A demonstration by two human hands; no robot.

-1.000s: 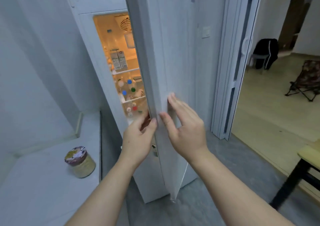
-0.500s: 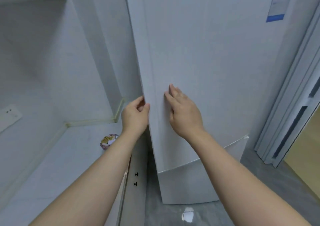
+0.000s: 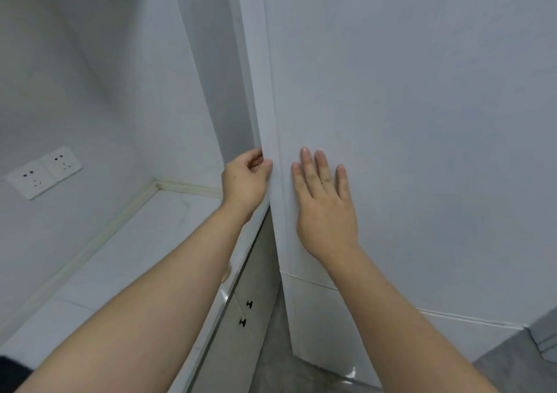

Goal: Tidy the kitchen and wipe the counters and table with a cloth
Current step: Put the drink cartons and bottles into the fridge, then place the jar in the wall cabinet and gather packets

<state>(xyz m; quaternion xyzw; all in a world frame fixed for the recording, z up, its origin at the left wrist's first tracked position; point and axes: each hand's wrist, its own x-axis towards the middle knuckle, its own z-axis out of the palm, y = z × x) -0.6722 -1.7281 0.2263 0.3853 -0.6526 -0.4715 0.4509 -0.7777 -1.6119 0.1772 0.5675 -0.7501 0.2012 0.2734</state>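
A: Head view, checked for the hands. Position of each?

B: Right hand [image 3: 324,211] laid flat on the front of the fridge door [image 3: 407,121], fingers [image 3: 307,166] straight, slightly spread, pressing. Left hand [image 3: 245,181] just to the left, gripping the door's free edge [image 3: 272,139]: thumb on the front face, other fingers curled round behind, mostly out of sight.

A: Lie of that edge?

B: Long axis upright, passing between the two hands. Touching the left fingers, just beside the right ones. Door face spreading up and to the right of the right fingers.

A: Fully closed?

B: Cannot tell; seam hidden behind the left fingers. Judged to be at the last push of closing.

A: Nearer hand for that push?

B: Right, flat on the panel beside the edge. Press straight ahead to seat it. Better to slip the left fingers out leftward first, or risk a pinch behind the door.

A: And the wiping?

B: No cloth in view. Tabletop [image 3: 144,260] down and left of the left fingers, partly under the left forearm, running back to the wall with the sockets [image 3: 45,171]. Cupboard knobs [image 3: 245,312] well below the left fingers, floor [image 3: 301,374] lower again. Left hand the nearer one to the tabletop, once freed.
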